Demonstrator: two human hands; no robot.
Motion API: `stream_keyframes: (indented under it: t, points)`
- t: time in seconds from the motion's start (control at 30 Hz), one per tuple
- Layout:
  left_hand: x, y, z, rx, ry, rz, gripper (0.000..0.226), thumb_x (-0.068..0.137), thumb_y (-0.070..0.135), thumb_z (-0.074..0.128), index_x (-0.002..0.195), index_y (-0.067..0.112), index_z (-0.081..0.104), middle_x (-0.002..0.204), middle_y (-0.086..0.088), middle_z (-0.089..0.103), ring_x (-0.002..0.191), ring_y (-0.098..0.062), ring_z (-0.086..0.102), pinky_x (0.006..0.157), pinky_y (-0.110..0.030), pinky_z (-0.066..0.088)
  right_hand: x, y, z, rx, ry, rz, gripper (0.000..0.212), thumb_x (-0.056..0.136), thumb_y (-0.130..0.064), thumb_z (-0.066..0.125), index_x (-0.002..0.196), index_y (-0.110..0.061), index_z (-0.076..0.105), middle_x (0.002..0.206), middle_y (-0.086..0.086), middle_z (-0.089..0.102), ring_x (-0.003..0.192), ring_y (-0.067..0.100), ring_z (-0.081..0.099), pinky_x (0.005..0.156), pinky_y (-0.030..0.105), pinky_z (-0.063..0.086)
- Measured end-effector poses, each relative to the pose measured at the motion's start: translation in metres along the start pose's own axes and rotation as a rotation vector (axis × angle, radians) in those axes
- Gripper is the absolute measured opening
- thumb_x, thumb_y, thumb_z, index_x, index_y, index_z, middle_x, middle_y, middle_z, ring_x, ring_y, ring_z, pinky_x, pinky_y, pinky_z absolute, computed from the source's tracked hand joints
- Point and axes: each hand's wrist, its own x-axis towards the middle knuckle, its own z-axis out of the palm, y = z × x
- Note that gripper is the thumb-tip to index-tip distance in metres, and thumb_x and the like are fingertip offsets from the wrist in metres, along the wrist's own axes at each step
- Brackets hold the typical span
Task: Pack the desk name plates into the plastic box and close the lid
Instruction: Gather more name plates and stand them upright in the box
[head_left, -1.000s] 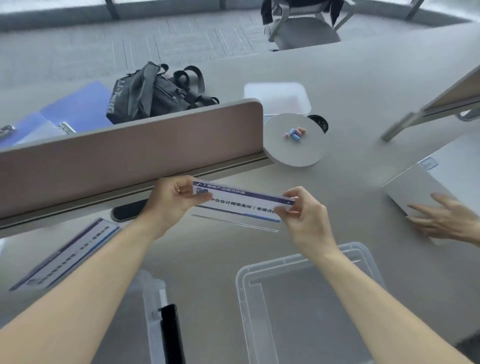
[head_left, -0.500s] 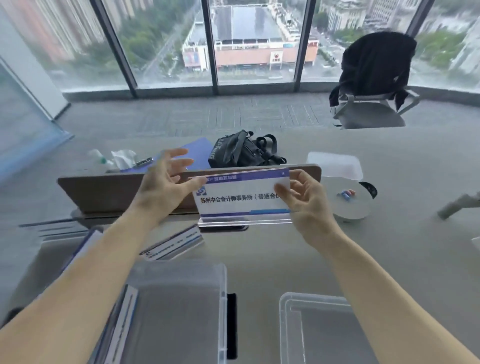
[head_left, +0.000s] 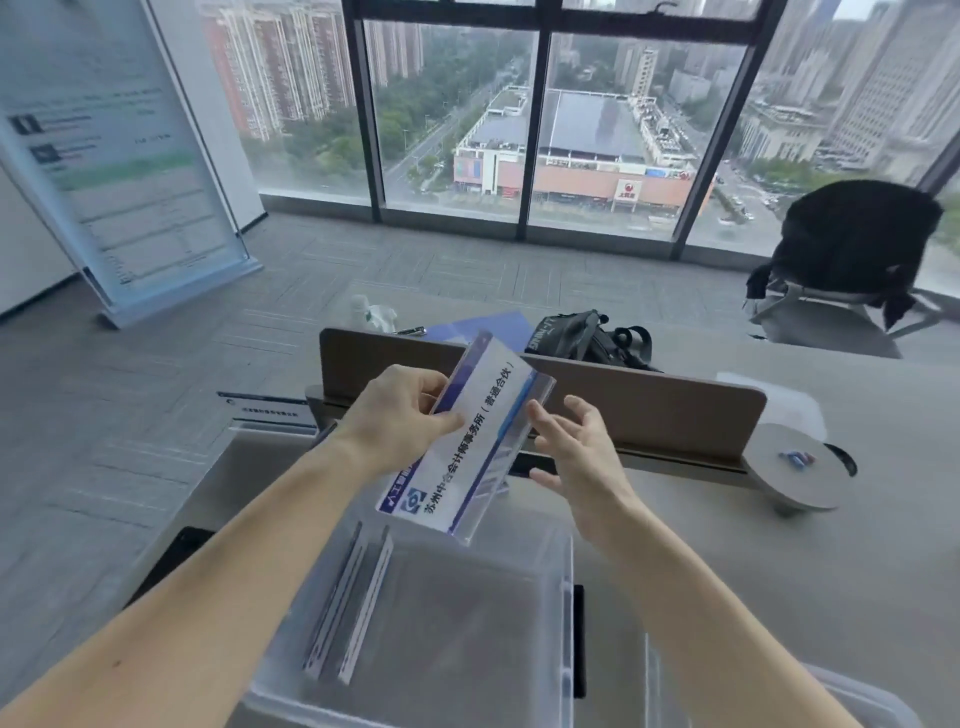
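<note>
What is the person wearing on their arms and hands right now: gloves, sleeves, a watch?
Nothing shows on either one. The left hand and the right hand are bare, with no gloves, and no rings can be made out on the fingers. Both forearms are uncovered up to the frame edge: no sleeves, watch or wristband in view.

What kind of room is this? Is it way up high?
Probably an office on a high floor. A desk with a divider panel, an office chair and a display banner suggest work, and the big windows look down on rooftops.
</note>
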Motion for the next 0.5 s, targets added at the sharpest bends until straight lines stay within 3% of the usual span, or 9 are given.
stream_keyframes:
  t: [0.1, 0.17, 0.23, 0.33, 0.43, 0.5]
  points:
    - [-0.02, -0.039, -0.008, -0.102, 0.01, -0.14, 0.018, 0.087, 0.029, 0.072, 0.095, 0.014, 0.078, 0.089, -0.009, 0.081, 0.085, -0.03, 0.079, 0.082, -0.052, 0.063, -0.016, 0.036, 0.052, 0.03, -0.135, 0.179, 0.041, 0.095, -0.036, 0.065, 0.13, -0.017, 0.054, 0.111, 0.004, 0.073, 0.095, 0.023, 0.073, 0.092, 0.055, 0.058]
    - [-0.031, -0.063, -0.005, -0.094, -0.063, -0.222, 0.018, 0.091, 0.02, 0.064, 0.093, 0.008, 0.077, 0.087, -0.007, 0.08, 0.079, -0.026, 0.078, 0.077, -0.044, 0.064, -0.021, 0.065, 0.081, 0.013, -0.108, 0.27, 0.03, 0.099, -0.034, 0.059, 0.123, -0.016, 0.059, 0.099, 0.003, 0.077, 0.082, 0.021, 0.075, 0.083, 0.051, 0.062]
    - [-0.042, -0.086, 0.004, -0.057, -0.146, -0.31, 0.017, 0.093, 0.012, 0.058, 0.079, 0.006, 0.066, 0.075, -0.005, 0.07, 0.065, -0.024, 0.066, 0.062, -0.03, 0.054, -0.023, 0.097, 0.098, -0.022, -0.1, 0.365, 0.03, 0.101, -0.034, 0.056, 0.123, -0.014, 0.059, 0.102, 0.005, 0.077, 0.086, 0.024, 0.075, 0.072, 0.043, 0.062]
    - [-0.047, -0.122, 0.023, -0.036, -0.259, -0.427, 0.024, 0.094, 0.004, 0.053, 0.072, 0.007, 0.063, 0.063, -0.004, 0.062, 0.054, -0.02, 0.055, 0.05, -0.022, 0.043, -0.023, 0.143, 0.112, -0.033, -0.094, 0.496, 0.036, 0.099, -0.031, 0.057, 0.13, -0.012, 0.056, 0.109, 0.01, 0.075, 0.097, 0.03, 0.074, 0.077, 0.043, 0.06]
    - [-0.041, -0.164, 0.046, -0.033, -0.344, -0.505, 0.025, 0.09, 0.004, 0.047, 0.099, -0.003, 0.07, 0.086, -0.014, 0.074, 0.067, -0.03, 0.069, 0.059, -0.038, 0.06, -0.014, 0.188, 0.119, -0.042, -0.062, 0.585, 0.039, 0.098, -0.026, 0.058, 0.133, -0.01, 0.048, 0.107, 0.012, 0.074, 0.088, 0.03, 0.072, 0.088, 0.049, 0.059]
    - [-0.037, -0.187, 0.063, -0.009, -0.365, -0.533, 0.029, 0.087, 0.006, 0.046, 0.101, 0.001, 0.071, 0.096, -0.021, 0.077, 0.081, -0.04, 0.077, 0.068, -0.057, 0.064, -0.006, 0.216, 0.122, -0.029, -0.047, 0.618, 0.038, 0.098, -0.024, 0.057, 0.13, -0.01, 0.041, 0.109, 0.015, 0.074, 0.084, 0.03, 0.073, 0.087, 0.05, 0.06]
